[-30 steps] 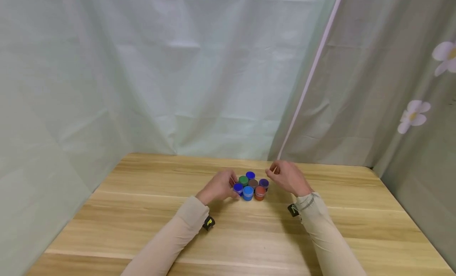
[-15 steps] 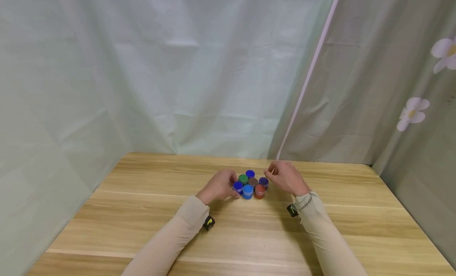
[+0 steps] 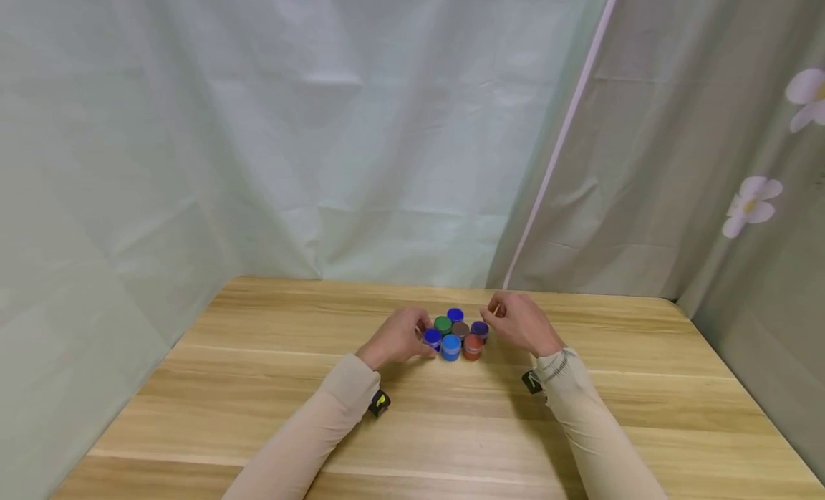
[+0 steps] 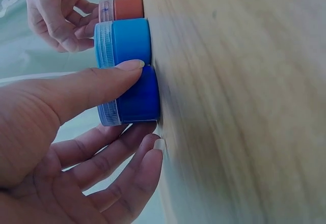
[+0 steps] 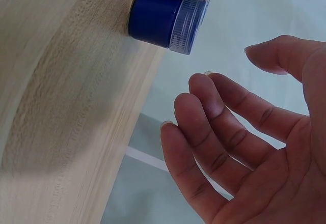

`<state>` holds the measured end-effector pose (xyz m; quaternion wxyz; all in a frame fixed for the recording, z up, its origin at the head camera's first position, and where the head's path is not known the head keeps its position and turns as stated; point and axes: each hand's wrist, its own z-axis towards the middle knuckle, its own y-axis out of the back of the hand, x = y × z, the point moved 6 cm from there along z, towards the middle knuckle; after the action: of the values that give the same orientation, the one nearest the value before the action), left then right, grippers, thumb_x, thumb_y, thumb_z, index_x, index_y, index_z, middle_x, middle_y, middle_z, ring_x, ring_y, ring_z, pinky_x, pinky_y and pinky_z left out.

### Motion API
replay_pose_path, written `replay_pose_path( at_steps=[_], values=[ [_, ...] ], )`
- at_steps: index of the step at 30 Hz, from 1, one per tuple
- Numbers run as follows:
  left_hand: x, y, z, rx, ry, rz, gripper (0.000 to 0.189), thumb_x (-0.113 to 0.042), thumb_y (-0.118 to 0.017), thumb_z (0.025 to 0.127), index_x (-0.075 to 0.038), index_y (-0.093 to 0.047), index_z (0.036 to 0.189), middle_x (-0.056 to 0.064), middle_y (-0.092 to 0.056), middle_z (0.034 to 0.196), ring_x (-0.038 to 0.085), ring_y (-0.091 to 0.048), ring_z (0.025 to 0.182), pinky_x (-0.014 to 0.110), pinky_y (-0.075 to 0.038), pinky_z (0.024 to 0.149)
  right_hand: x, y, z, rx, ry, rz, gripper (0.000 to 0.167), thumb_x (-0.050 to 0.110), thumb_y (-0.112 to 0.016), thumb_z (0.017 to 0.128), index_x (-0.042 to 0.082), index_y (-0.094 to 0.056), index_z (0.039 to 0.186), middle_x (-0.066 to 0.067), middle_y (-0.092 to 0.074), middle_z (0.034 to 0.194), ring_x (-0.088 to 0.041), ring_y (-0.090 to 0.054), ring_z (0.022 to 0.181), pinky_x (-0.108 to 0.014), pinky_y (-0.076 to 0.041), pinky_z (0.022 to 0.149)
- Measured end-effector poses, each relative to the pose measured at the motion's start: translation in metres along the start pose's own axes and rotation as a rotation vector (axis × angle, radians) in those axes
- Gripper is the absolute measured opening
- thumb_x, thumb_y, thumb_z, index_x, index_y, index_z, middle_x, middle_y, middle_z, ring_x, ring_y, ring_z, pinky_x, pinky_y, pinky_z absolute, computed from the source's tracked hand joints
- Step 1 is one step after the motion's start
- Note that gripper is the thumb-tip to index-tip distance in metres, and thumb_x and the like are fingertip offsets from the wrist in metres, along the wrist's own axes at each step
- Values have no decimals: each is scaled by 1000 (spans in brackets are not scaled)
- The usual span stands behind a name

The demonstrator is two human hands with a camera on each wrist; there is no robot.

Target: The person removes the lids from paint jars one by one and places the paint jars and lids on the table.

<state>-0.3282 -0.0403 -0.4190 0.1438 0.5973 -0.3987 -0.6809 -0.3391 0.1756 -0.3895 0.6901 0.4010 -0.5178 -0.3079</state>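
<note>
Several small lidded paint jars stand upright in a tight cluster on the wooden table. My left hand holds the dark blue paint jar at the cluster's left, thumb across its front and fingers on the far side. Beside that jar stand a light blue jar and an orange-red jar. Behind them are a green jar, a brown jar, a purple-blue jar and another blue jar. Just right of the cluster, my right hand hovers with loosely bent fingers, holding nothing.
The wood-grain table extends around the jars on all sides. Pale curtains hang behind its far edge and along the sides. A dark strap device shows at the left wrist.
Hands and jars keep their places relative to each other. Only a slight shift of the whole head view shows.
</note>
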Motion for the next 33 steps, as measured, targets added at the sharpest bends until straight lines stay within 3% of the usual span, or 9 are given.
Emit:
replay_pose_path(
  at_steps=[12, 23, 33],
  values=[
    [2, 4, -2, 17, 10, -50, 29, -6, -87, 79, -4, -67, 100, 6, -67, 96, 17, -63, 84, 33, -57, 80, 0, 0, -1, 1, -6, 8, 20, 30, -68, 97, 12, -74, 98, -2, -68, 84, -16, -58, 74, -27, -46, 62],
    [2, 13, -2, -22, 15, -59, 32, -9, -87, 81, -4, -68, 107, 5, -68, 98, 16, -67, 86, 33, -58, 79, 3, 2, -1, -4, 3, 11, 21, 31, -68, 97, 11, -74, 98, -2, -68, 85, -16, -58, 75, -28, -46, 63],
    [-3, 19, -1, -48, -38, -117, 30, -7, -84, 83, -5, -69, 109, 6, -71, 99, 15, -69, 85, 31, -59, 76, 8, 4, -2, -33, 27, 20, 21, 31, -68, 97, 11, -73, 99, -2, -69, 85, -15, -58, 74, -28, -46, 62]
  ],
)
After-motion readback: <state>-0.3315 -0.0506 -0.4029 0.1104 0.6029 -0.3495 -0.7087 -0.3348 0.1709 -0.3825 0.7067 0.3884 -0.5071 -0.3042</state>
